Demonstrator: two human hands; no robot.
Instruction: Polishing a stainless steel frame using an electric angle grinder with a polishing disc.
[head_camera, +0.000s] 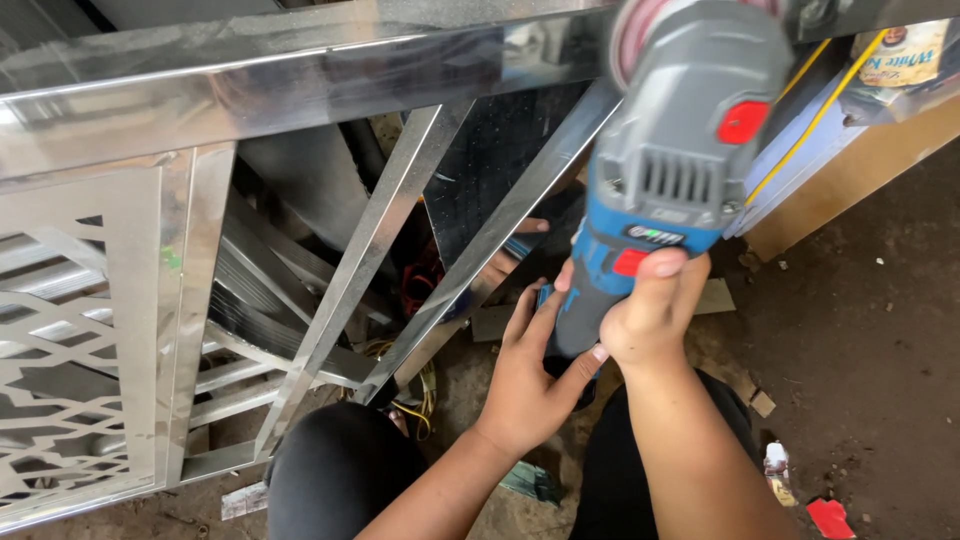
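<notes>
a: what did the hands have hold of?

b: both were on the angle grinder (665, 170), a grey and blue one with red buttons. the right hand (650, 320) was clenched around the blue body, thumb tip pressed on the red switch just above the knuckles. the left hand (530, 375) clasped the lower end of the same handle, fingers curled up its left side and touching the right hand's fingers.

a: and where did the tool sit relative to those fingers?

b: it ran up and away from them. the grey head stood well above both grips, and the pinkish disc (640, 35) at the top met the polished steel top rail (300, 85).

a: what lay around the fingers?

b: just left of the left hand's fingers, a shiny diagonal steel bar (500, 230) slanted down, a second diagonal bar (360, 270) further left. well off to the left was a patterned cut-out panel (60, 390). below the wrists were the person's dark-clad knees (340, 470). to the right of the right hand, the dirt floor (860, 340) held scraps, with a small red piece (830, 518) near the bottom edge.
</notes>
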